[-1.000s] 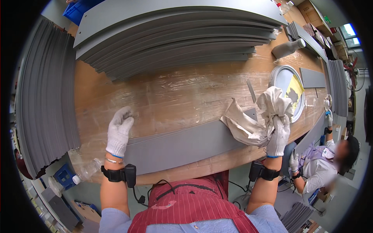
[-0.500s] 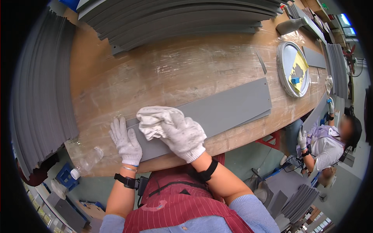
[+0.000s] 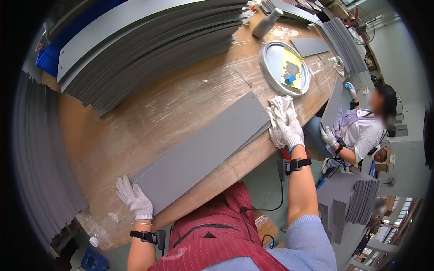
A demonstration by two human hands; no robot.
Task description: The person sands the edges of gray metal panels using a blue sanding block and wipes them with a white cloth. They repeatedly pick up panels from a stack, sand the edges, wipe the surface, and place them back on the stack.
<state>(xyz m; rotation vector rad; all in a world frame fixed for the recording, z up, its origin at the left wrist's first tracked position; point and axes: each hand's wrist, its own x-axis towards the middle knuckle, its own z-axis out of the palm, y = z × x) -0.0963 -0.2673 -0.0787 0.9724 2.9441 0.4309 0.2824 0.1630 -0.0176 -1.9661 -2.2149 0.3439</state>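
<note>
Cloth (image 3: 276, 108) and right hand (image 3: 290, 129) are now resting by the right end of the grey board (image 3: 203, 149), whereas half a second ago they were working near its left end. Through the head camera I am seeing the board slanting more steeply, too. For the work, I am judging that the cloth is finishing a pass along the board, since its whole middle is lying uncovered. Right-hand fingers are bunching the cloth; their tips are hiding in its folds, so I cannot tell how tightly they are pinching. The left hand (image 3: 134, 197) is staying at the board's left end, palm down, its fingers slightly spread and pinching nothing; I am reading that as steadying. The board is lying on the table (image 3: 158, 123), with a second board (image 3: 253, 139) showing beneath its near edge. Beyond the board's right end, a round lid (image 3: 264, 67) is holding a blue block (image 3: 290, 79); past its far side, a stack of boards (image 3: 149, 58) is standing.
</note>
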